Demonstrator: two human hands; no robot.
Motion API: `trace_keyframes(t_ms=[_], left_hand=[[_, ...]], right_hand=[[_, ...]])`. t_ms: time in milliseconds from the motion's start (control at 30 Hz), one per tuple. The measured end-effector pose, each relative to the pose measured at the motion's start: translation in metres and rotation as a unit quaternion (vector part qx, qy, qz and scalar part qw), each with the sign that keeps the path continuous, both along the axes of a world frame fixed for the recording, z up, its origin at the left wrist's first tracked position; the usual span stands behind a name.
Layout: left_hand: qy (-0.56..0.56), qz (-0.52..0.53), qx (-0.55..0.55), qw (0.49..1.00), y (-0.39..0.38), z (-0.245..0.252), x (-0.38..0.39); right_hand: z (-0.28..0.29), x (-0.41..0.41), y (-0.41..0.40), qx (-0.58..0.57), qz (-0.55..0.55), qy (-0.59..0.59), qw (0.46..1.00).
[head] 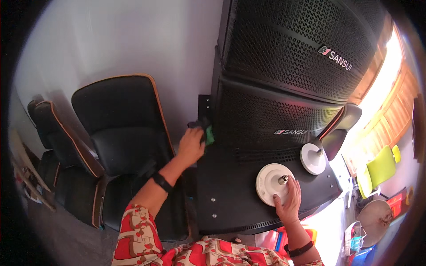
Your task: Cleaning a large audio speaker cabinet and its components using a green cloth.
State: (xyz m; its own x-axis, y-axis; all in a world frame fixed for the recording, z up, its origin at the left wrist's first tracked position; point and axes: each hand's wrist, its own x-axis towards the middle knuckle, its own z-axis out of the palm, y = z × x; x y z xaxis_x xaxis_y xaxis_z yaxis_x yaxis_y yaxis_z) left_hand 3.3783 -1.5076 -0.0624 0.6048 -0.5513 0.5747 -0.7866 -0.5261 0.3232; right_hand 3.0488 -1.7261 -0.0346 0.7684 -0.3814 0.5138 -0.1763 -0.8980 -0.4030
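Observation:
My left hand (190, 146) is closed around a crumpled dark and green cloth (209, 135) at the rear left of a black metal cabinet top (229, 186), beside the lower speaker. My right hand (290, 202) grips a white disc-shaped lamp (266, 186) with a metal screw base, near the cabinet's front right. The thumb lies on the disc and the fingers lie along its right side by the base. A second white disc lamp (309, 161) of the same kind lies farther back to the right, its screw base pointing up.
Two stacked black Sansui speakers, an upper speaker (283, 43) and a lower speaker (259, 116), stand behind on the cabinet. Black padded chairs (123, 116) line the left wall. A lime-green chair (379, 171) and a round brown fan-like object (374, 221) are at right.

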Motion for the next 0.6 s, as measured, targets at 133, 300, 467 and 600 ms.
trace_keyframes(t_ms=[133,300,467,600], left_hand=[[0.227,-0.026,0.030,0.973,0.023,0.023,-0.014],[0.496,-0.138,-0.408,0.754,0.031,0.106,0.024],[0.323,-0.246,-0.456,0.792,-0.008,0.229,0.035],[0.237,-0.245,-0.361,0.868,-0.036,0.274,0.007]], right_hand=[[-0.005,0.000,-0.002,-0.012,-0.003,-0.006,1.000],[-0.002,-0.004,0.004,-0.011,0.005,-0.013,1.000],[0.002,-0.004,0.005,0.023,-0.001,-0.018,1.000],[0.003,-0.005,0.004,0.027,0.006,-0.026,0.999]])
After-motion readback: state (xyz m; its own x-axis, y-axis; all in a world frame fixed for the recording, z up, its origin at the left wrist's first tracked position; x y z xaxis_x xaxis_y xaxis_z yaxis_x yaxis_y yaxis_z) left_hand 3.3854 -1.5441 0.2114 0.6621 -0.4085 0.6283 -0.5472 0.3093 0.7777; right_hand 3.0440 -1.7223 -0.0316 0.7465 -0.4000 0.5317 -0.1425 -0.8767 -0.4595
